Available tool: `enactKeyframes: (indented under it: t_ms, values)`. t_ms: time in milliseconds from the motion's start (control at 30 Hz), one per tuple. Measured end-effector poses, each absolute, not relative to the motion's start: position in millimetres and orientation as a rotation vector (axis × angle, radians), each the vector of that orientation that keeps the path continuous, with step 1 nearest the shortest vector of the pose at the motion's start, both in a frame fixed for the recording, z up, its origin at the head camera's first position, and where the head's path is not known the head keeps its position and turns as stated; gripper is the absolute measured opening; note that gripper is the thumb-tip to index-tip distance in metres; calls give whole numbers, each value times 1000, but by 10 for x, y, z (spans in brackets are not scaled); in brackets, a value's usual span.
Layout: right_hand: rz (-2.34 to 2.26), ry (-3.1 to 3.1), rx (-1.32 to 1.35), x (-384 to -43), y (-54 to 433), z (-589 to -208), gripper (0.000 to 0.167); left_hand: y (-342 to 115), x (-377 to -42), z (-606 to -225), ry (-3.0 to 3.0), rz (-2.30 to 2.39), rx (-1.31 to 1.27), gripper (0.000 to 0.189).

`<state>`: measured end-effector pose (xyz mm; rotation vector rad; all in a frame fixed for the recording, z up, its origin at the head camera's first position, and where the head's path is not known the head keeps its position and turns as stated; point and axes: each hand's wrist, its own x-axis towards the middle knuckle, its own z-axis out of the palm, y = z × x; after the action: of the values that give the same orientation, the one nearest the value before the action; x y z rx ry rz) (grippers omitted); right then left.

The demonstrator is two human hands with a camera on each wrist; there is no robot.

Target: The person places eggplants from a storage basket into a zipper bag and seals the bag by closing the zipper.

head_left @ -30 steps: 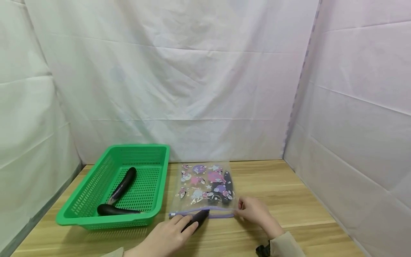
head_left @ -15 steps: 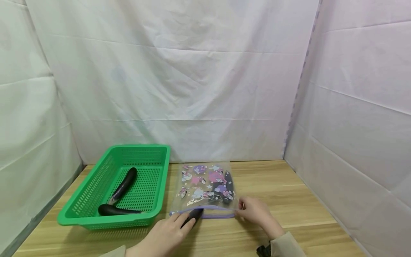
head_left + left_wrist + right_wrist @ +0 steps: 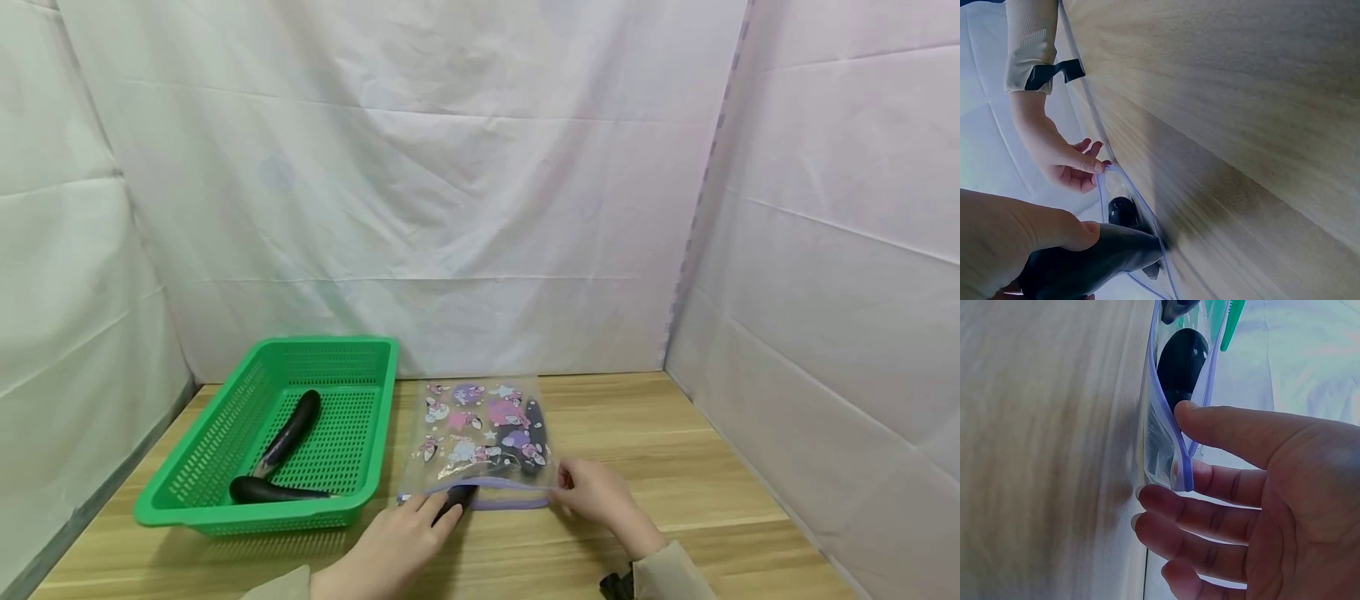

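Green perforated basket point(image 3: 202, 467) sits on the left of the wooden surface point(image 3: 675, 467), two dark eggplants in the basket point(image 3: 288, 433), one lying along the front wall, one angled toward the back. Just right of it, touching or nearly so, the zip bag point(image 3: 480, 433): clear plastic, pink and purple cartoon prints, purple zip strip along the near edge, flat on the surface with mouth toward the person. One dark eggplant already inside, on the right half. Left hand point(image 3: 397, 546) grips another eggplant point(image 3: 453, 498), thumb and fingers point(image 3: 1079, 234) curled round the near end; the far tip is past the zip strip, inside the mouth. Glossy, near black, long and slim. Right hand point(image 3: 596, 496) is at the bag's right corner, thumb point(image 3: 1235, 428) and index finger pinching the upper zip lip, holding the mouth apart; remaining fingers loosely spread below it, holding nothing. Right sleeve cuff point(image 3: 667, 575) carries a black strap.
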<state>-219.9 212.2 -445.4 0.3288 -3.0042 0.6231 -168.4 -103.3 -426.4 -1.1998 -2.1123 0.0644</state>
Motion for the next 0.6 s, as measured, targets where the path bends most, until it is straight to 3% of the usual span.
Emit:
enactKeyframes:
  t_ms: [333,600]
  values:
    - [635,-3007,336,-2203,2122,-4406,28,-969,-1731,-4291,-2214,99,-1186,34]
    - [656,-3021,345,-2195,2137,-4451,26,-897,-1819,-4371,-2198,93,-1137,25]
